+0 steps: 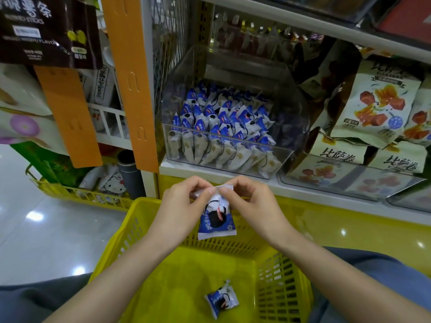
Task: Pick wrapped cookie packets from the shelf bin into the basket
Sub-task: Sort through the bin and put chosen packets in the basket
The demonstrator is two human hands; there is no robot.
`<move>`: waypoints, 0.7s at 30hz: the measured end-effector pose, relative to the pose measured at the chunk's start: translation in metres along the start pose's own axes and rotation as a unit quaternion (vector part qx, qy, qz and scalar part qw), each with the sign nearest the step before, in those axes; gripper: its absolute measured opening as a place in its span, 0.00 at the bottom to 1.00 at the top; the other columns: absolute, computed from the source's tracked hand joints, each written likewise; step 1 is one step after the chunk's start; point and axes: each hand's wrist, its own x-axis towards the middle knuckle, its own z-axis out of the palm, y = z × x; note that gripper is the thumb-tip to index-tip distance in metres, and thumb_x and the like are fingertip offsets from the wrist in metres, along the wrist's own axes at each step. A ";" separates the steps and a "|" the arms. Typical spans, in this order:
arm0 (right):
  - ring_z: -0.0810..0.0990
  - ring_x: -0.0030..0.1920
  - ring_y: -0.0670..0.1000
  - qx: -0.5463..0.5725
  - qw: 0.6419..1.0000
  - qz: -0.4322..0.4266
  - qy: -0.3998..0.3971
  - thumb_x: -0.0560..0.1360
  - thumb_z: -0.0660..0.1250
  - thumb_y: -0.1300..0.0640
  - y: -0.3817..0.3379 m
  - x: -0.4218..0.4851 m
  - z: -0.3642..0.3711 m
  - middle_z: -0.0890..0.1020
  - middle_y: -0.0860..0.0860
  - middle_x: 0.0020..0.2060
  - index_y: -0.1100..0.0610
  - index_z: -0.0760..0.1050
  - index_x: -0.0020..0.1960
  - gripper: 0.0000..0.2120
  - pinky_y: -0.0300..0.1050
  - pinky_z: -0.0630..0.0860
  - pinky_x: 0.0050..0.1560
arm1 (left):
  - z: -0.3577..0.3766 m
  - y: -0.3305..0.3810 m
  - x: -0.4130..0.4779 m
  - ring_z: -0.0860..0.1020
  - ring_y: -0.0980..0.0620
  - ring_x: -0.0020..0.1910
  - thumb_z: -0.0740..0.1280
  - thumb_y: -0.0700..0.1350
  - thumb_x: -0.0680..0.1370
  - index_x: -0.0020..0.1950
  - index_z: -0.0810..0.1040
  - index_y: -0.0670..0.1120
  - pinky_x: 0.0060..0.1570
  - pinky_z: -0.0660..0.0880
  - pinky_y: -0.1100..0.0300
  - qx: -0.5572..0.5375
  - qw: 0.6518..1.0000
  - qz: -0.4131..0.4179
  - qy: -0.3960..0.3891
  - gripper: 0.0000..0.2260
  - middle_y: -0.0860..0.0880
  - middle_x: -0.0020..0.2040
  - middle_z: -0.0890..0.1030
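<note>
A blue-and-white wrapped cookie packet hangs over the far rim of the yellow basket. My left hand and my right hand both pinch its top sealed edge. A second packet of the same kind lies on the basket floor. Just beyond my hands, on the shelf, a clear plastic bin holds several rows of the same packets.
Bags of snacks fill clear trays to the right of the bin. Orange hanging strips and dark snack bags hang at the left. Another yellow basket with goods stands on the shiny floor at the left.
</note>
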 end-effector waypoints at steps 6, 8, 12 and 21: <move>0.77 0.39 0.44 -0.122 0.986 -0.109 0.011 0.74 0.68 0.56 0.001 -0.003 -0.004 0.79 0.46 0.37 0.53 0.77 0.44 0.01 0.45 0.77 0.41 | -0.001 -0.001 0.004 0.75 0.54 0.35 0.65 0.43 0.76 0.38 0.78 0.45 0.40 0.75 0.49 -0.068 0.996 -0.052 -0.037 0.08 0.49 0.33 0.79; 0.76 0.39 0.43 -0.185 0.969 -0.163 0.016 0.75 0.67 0.56 0.001 -0.003 -0.006 0.78 0.44 0.38 0.53 0.77 0.45 0.02 0.44 0.76 0.42 | -0.001 -0.001 0.005 0.76 0.50 0.37 0.65 0.44 0.77 0.39 0.78 0.45 0.44 0.75 0.44 -0.086 0.993 -0.061 -0.045 0.08 0.44 0.36 0.80; 0.79 0.41 0.42 -0.007 0.999 -0.040 -0.012 0.76 0.65 0.56 -0.003 0.001 -0.004 0.81 0.46 0.40 0.53 0.76 0.46 0.02 0.44 0.78 0.46 | -0.001 0.003 0.004 0.77 0.52 0.37 0.63 0.42 0.78 0.39 0.77 0.47 0.44 0.77 0.47 -0.124 0.990 -0.059 -0.019 0.08 0.47 0.35 0.80; 0.80 0.44 0.38 0.002 0.999 0.040 0.007 0.71 0.71 0.57 -0.002 0.002 -0.004 0.81 0.42 0.45 0.47 0.72 0.48 0.11 0.34 0.77 0.44 | -0.003 0.004 0.006 0.79 0.57 0.45 0.62 0.42 0.79 0.45 0.74 0.50 0.43 0.78 0.61 -0.197 0.970 -0.125 0.071 0.05 0.53 0.44 0.79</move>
